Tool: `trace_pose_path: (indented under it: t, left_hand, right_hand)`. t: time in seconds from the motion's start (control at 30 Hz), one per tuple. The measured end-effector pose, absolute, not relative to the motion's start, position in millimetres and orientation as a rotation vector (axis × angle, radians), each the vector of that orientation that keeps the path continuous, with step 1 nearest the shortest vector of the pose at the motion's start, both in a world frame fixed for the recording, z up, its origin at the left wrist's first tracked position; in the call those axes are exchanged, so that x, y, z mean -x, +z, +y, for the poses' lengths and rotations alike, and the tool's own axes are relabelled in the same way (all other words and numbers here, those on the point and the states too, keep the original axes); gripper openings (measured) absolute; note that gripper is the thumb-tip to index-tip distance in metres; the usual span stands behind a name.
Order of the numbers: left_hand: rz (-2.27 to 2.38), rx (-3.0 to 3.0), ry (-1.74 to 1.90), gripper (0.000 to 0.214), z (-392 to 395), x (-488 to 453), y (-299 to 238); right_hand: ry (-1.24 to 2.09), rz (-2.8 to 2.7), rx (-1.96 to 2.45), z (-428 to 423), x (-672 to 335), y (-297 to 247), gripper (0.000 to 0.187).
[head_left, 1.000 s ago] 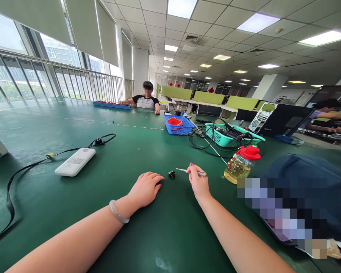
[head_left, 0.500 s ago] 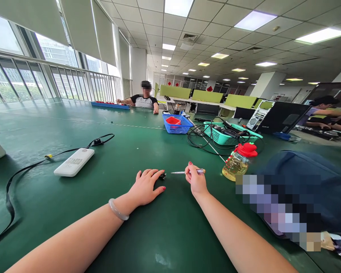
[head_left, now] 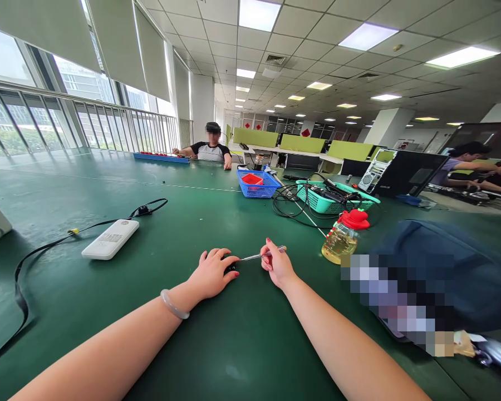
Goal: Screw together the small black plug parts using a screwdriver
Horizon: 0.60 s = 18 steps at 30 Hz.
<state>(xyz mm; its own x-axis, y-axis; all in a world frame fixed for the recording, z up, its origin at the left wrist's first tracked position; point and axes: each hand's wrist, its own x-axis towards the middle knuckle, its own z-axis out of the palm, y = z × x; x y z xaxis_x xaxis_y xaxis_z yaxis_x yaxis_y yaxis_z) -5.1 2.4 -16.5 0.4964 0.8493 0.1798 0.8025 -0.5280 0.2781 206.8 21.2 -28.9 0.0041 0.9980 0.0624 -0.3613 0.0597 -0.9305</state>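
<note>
My right hand (head_left: 276, 265) pinches a thin screwdriver (head_left: 259, 255) with a clear handle, and its metal tip points left toward my left hand. My left hand (head_left: 212, 272) rests on the green table (head_left: 217, 217) with its fingers closed over a small black part (head_left: 232, 269), which only peeks out under the fingertips. A pale bangle (head_left: 173, 305) circles my left wrist. The screwdriver's tip meets the spot where my left fingers cover the part.
A jar with a red lid (head_left: 343, 234) stands right of my hands, a dark blue bag (head_left: 446, 262) beyond it. A white power bank (head_left: 110, 239) with a black cable (head_left: 45, 248) lies left. Blue basket (head_left: 254, 185), teal basket (head_left: 332, 198), a seated person (head_left: 211, 147) farther back.
My left hand slid right and covered the small black part, which lay free between my hands before. My right hand brought the screwdriver left until its tip reached my left fingers.
</note>
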Motion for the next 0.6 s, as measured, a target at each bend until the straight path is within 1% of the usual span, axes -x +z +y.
trace_pose_path:
  t: [0.07,0.13,0.33,0.47,0.6]
  left_hand:
    - [1.434,-2.587,0.457,0.03,1,4,-14]
    - [1.453,-2.602,0.464,0.026,-1,3,-12]
    - [1.529,-2.631,0.422,0.027,-20,0,-8]
    - [1.332,-2.679,0.396,0.026,-36,10,-4]
    - [1.14,-2.716,0.344,0.027,-56,47,2]
  right_hand:
    - [1.346,-0.953,0.859,24,-209,-29,0.049]
    - [1.376,-0.947,0.839,25,-211,-29,0.047]
    - [1.387,-0.915,0.818,26,-215,-29,0.044]
    - [1.374,-0.896,0.814,27,-215,-30,0.043]
    - [1.345,-0.888,0.823,28,-214,-30,0.042]
